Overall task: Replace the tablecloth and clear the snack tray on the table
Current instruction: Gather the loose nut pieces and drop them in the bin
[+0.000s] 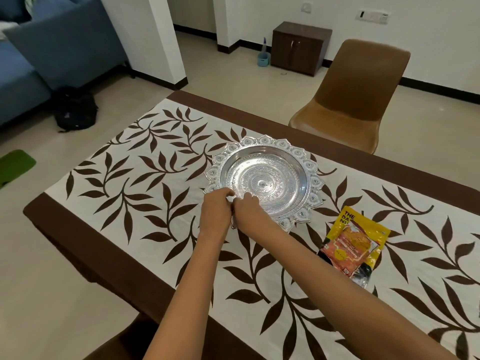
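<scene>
The silver tray (298,152) sits on the middle of the tablecloth (145,193), a little toward the far edge. It is round and shiny, with rings of embossed pattern running in to a small raised centre and a scalloped rim of petal-shaped points; nothing lies in it. Both hands meet at its near-left rim: the left hand (217,203) has its fingers curled over the edge, pinching it, and the right hand (248,207), touching the left, grips the rim just beside it. The cloth is white with large brown leafy sprigs and a plain brown border. A yellow and orange snack packet (355,242) lies flat on it, near-right of the tray and apart from it. A brown chair (358,94) stands beyond the far edge, and a blue sofa (52,48) at far left.
</scene>
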Motion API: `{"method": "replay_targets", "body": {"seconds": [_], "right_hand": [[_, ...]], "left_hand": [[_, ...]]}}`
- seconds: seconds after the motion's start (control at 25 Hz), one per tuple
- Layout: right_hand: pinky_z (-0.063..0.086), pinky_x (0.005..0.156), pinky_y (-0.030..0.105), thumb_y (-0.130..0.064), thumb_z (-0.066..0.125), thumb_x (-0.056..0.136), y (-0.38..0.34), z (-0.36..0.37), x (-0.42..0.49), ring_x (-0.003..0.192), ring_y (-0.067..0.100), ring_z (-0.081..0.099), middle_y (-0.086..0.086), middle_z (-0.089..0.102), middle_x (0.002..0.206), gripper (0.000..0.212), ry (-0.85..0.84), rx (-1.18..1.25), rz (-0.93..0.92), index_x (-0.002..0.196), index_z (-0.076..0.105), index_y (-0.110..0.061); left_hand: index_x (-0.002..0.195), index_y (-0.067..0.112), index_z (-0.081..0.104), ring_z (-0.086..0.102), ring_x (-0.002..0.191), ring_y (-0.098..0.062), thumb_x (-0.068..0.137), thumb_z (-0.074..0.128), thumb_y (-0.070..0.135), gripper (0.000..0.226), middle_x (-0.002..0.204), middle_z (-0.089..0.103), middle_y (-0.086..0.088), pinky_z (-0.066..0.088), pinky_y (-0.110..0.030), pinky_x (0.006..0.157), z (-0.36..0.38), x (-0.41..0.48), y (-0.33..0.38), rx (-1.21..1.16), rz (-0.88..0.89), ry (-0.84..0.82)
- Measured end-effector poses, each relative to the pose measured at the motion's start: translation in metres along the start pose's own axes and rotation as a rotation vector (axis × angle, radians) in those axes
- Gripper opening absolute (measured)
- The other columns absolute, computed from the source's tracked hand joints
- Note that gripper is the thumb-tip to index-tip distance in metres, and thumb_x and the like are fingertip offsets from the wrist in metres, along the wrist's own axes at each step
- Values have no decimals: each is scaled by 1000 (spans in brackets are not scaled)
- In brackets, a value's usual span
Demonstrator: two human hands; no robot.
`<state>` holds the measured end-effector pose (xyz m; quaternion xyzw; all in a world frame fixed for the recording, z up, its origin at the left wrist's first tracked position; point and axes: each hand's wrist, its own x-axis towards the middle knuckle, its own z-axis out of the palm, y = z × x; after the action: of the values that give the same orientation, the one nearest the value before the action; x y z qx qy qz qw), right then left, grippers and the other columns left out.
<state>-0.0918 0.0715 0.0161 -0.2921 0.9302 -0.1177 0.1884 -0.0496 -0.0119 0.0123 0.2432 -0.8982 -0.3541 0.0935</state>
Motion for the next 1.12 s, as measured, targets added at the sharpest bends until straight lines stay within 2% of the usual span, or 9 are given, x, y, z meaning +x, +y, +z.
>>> {"method": "replay_targets", "body": {"seconds": [0.16, 0.28, 0.36, 0.44, 0.52, 0.68, 0.84, 0.96, 1.12], "right_hand": [[47, 70, 25, -5, 58, 90, 20, -14, 2, 82, 19, 61, 12, 66, 103, 18, 24, 252, -13, 106, 67, -5], [42, 61, 17, -14, 71, 83, 35, -26, 5, 79, 14, 59, 6, 69, 95, 17, -30, 379, -19, 99, 72, -11], [47, 63, 19, -16, 74, 79, 43, -29, 7, 80, 16, 63, 3, 68, 88, 12, -84, 441, -24, 91, 71, -16], [55, 73, 30, -14, 72, 80, 50, -28, 9, 81, 19, 66, 4, 70, 86, 8, -134, 517, -29, 83, 67, -18], [55, 75, 34, -12, 67, 84, 58, -28, 11, 75, 21, 66, 8, 69, 85, 6, -169, 595, -24, 81, 63, -14], [52, 64, 23, -3, 60, 89, 78, -42, 14, 68, 13, 58, 9, 61, 82, 5, -280, 1278, 169, 92, 61, 1], [52, 62, 17, -6, 54, 94, 98, -54, 11, 71, 11, 56, 8, 60, 86, 3, -234, 1704, 282, 94, 56, -4], [53, 63, 18, -11, 53, 94, 107, -54, 7, 69, 12, 57, 8, 64, 82, 11, -163, 1725, 327, 84, 56, -6], [46, 53, 17, -26, 51, 96, 114, -54, 5, 61, 9, 52, 2, 59, 71, 27, -63, 1651, 383, 71, 52, -14]], "left_hand": [[119, 8, 66, 67, 89, -17, 90, 57, -2, 32, 109, 69, -11, 54, -28, 82, 1, -1, -3, -18, -1, 6], [118, 10, 67, 65, 90, -15, 91, 55, -1, 31, 108, 69, -9, 50, -21, 79, 0, -2, -5, -26, 5, 6], [118, 11, 67, 65, 91, -14, 92, 54, 0, 31, 108, 69, -7, 49, -20, 78, 1, -1, -7, -18, 4, 5], [119, 12, 67, 65, 90, -13, 92, 53, 0, 32, 107, 69, -6, 51, -22, 78, 1, 0, -9, -1, 10, -3], [120, 13, 66, 64, 91, -13, 92, 51, -1, 34, 109, 69, -5, 50, -22, 78, 0, 2, -9, 32, 30, -13], [120, 15, 66, 66, 91, -19, 93, 53, 3, 33, 110, 68, -10, 54, -31, 80, 5, 6, -7, 174, 109, -12], [115, 16, 67, 63, 92, -24, 95, 54, 12, 24, 101, 69, -13, 51, -31, 79, 12, 11, 3, 382, 176, -73], [109, 11, 65, 62, 97, -26, 93, 51, 7, 22, 101, 67, -10, 51, -34, 78, 22, 16, 21, 525, 249, -191], [101, 5, 65, 61, 92, -26, 88, 61, 6, 13, 104, 58, -11, 55, -40, 77, 40, 25, 36, 458, 259, -318]]}}
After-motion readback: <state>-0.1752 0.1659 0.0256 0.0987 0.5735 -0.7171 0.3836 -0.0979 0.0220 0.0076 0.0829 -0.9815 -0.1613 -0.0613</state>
